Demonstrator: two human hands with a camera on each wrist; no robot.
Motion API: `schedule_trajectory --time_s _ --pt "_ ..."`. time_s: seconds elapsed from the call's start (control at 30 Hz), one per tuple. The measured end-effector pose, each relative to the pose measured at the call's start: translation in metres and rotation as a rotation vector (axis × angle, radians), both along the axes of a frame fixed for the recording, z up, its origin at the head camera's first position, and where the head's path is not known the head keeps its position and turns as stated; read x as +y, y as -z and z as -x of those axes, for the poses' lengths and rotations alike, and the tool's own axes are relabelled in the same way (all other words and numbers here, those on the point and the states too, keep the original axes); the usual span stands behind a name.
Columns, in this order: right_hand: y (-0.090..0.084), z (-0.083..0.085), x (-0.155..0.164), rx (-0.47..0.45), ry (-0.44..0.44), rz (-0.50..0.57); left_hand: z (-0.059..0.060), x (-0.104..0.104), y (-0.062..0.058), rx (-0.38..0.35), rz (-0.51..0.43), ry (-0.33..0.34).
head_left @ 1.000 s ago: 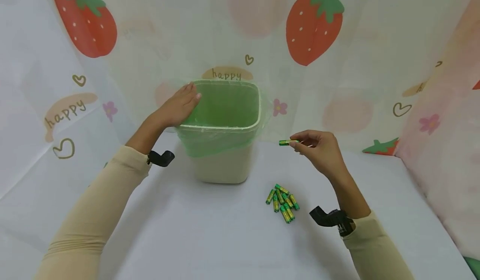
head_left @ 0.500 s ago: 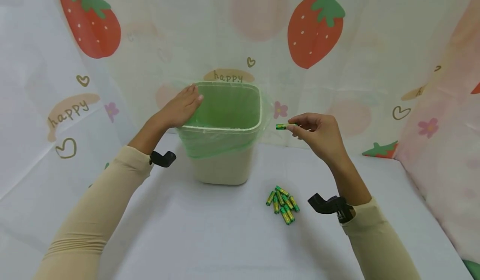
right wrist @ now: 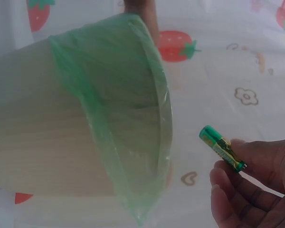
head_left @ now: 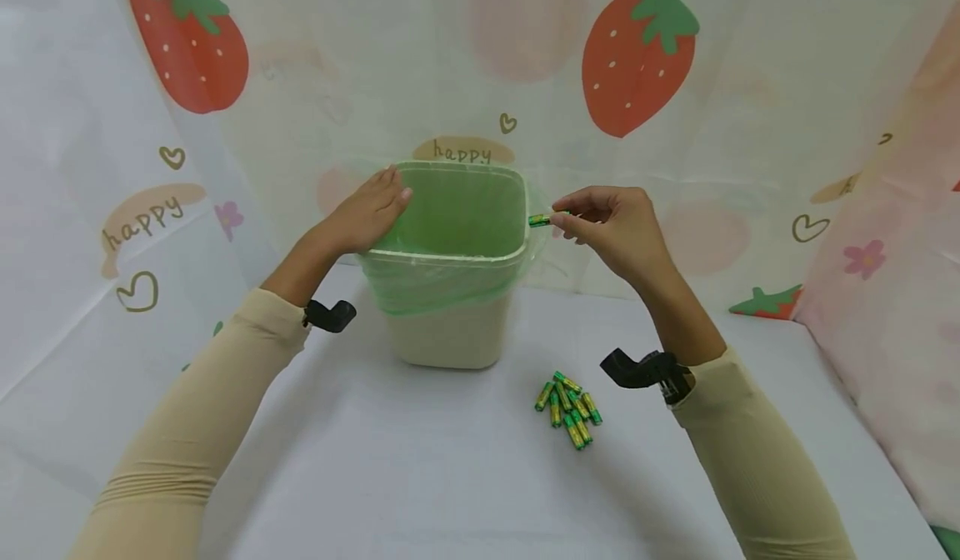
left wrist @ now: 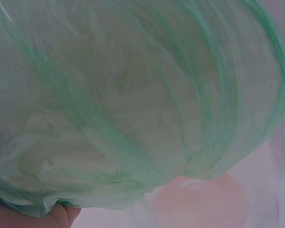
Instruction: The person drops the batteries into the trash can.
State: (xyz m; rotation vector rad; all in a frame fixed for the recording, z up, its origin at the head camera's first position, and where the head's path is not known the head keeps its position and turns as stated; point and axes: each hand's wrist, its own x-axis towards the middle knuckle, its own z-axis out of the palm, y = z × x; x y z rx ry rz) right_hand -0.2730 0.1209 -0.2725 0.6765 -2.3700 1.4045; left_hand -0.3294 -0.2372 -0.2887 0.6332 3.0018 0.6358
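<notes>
A pale trash can (head_left: 447, 339) lined with a green plastic bag (head_left: 442, 281) stands on the white table. My left hand (head_left: 367, 212) rests on its left rim, fingers lying along the edge; in the left wrist view the bag fills most of the picture and only a bit of that hand (left wrist: 33, 216) shows at the lower left. Between thumb and fingertips my right hand (head_left: 611, 227) pinches a green and yellow battery (right wrist: 222, 148), held level just outside the right rim. Several more such batteries (head_left: 564, 399) lie in a loose pile on the table, in front and to the right of the can.
Behind the table hangs a pale cloth backdrop (head_left: 360, 60) printed with strawberries, hearts and the word "happy". A pinkish cloth side (head_left: 892, 335) borders the table on the right. White tabletop (head_left: 360, 460) stretches in front of the can.
My right hand has risen and moved left with the battery, from beyond the pile up to the can's right rim. The left hand, can and pile stay as they were.
</notes>
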Motion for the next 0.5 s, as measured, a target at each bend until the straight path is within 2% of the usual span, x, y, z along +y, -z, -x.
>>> schedule_trajectory --time_s 0.33,0.5 --pt "-0.013 0.013 -0.024 -0.005 -0.017 -0.068 0.000 0.002 0.000 -0.007 -0.007 0.010" --pt "-0.014 0.020 -0.036 -0.003 -0.048 -0.117 0.001 0.002 -0.001 -0.001 0.009 0.010"
